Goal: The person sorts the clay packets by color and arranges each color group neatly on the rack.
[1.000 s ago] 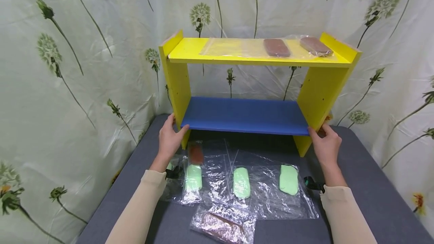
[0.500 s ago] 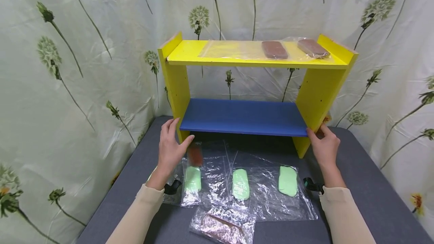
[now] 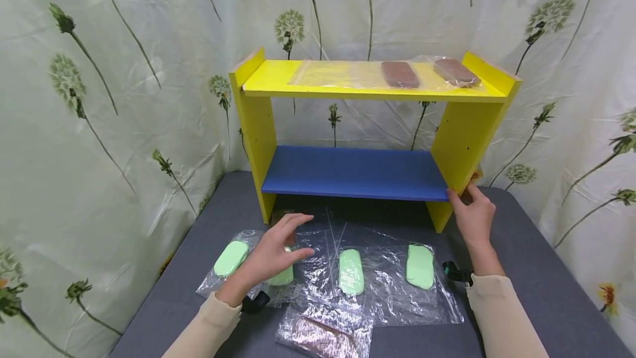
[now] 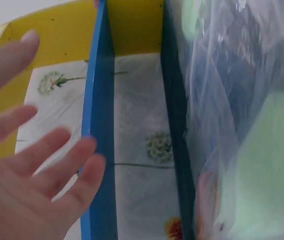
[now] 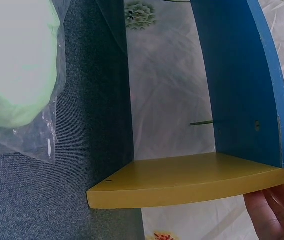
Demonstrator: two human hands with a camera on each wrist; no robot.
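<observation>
A shelf unit (image 3: 253, 148) with yellow sides and top and a blue middle board (image 3: 353, 173) stands on the dark table. My right hand (image 3: 474, 217) grips its right side panel, thumb at the end of the blue board. In the right wrist view, fingers (image 5: 271, 212) wrap behind the yellow panel. My left hand (image 3: 273, 253) is spread above the clear bags in front of the shelf, holding nothing. It partly covers one green slab (image 3: 282, 276). Other bagged green slabs lie at the left (image 3: 231, 258), middle (image 3: 351, 272) and right (image 3: 420, 267).
Nearest me lies a bagged brown bar (image 3: 323, 338). Two brown bars in clear bags, one (image 3: 399, 74) beside another (image 3: 456, 72), rest on the yellow top. A flower-print curtain (image 3: 124, 126) hangs behind and beside the dark table (image 3: 164, 308).
My left hand has let go of the left side panel and moved down and to the right over the bags, uncovering the leftmost green slab. My right hand stays on the right panel.
</observation>
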